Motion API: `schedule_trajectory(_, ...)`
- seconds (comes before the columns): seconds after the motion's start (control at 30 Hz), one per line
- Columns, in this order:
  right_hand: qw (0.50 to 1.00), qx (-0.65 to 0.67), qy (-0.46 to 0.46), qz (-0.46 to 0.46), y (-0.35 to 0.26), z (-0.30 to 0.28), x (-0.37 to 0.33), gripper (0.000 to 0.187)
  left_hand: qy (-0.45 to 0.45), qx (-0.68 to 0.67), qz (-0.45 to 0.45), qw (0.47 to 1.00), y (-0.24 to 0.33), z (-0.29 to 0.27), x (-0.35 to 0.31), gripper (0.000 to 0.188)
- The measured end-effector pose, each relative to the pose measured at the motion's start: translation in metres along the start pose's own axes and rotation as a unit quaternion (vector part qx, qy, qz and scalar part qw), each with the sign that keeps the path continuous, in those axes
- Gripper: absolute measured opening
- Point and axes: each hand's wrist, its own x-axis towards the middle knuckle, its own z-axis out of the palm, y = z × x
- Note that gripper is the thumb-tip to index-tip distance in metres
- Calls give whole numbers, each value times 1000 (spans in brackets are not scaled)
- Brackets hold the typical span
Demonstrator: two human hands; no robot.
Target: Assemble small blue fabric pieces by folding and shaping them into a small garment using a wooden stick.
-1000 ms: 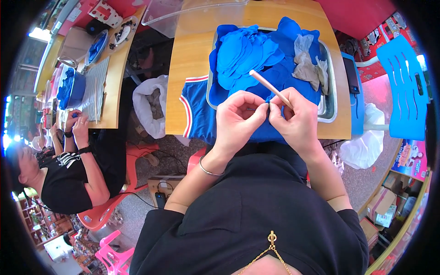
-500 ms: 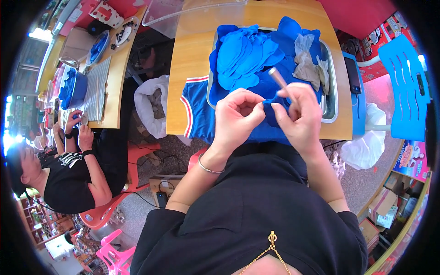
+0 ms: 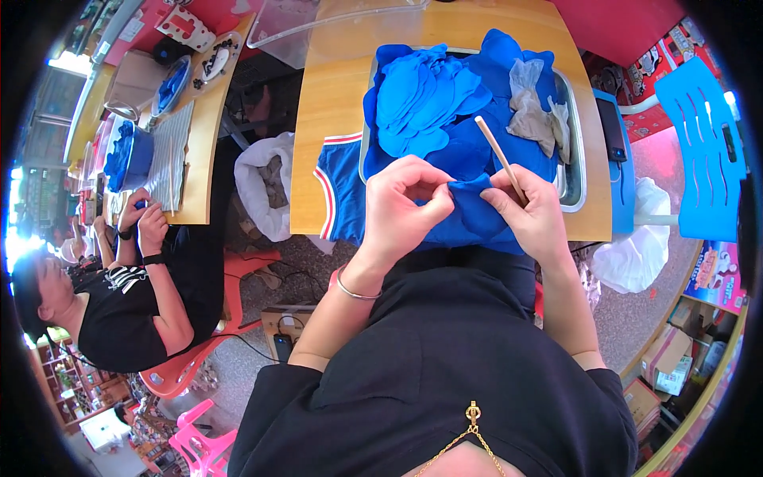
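A black short-sleeved shirt [image 3: 469,342] and gold chain [image 3: 473,413] show at bottom centre. A silver bangle [image 3: 358,296] sits left of centre.

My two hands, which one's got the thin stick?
Your right hand: the thin stick slants up from its grip. Your left hand has no stick, just an edge of the blue piece.

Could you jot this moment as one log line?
left hand: pinches blue piece | right hand: pinches same piece, holds pale stick | nearby: metal tray holding stacked blue pieces
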Motion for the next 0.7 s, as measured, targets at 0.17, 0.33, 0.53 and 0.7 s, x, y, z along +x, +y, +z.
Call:
schedule_trajectory(0.17,989,121,-50,69,9,-1,1,10,-61,-222,-129,965,1,-6,-1,7)
schedule_trajectory(0.33,959,236,-97,120,16,3,1,10,-130,-353,-158,913,-5,-8,-2,12)
schedule_trajectory(0.53,946,279,-89,138,19,6,-1,10,-85,-265,-170,945,5,-6,-5,13)
schedule_trajectory(0.7,949,275,-80,133,19,6,-2,10,-62,-194,-139,969,7,-1,-8,14)
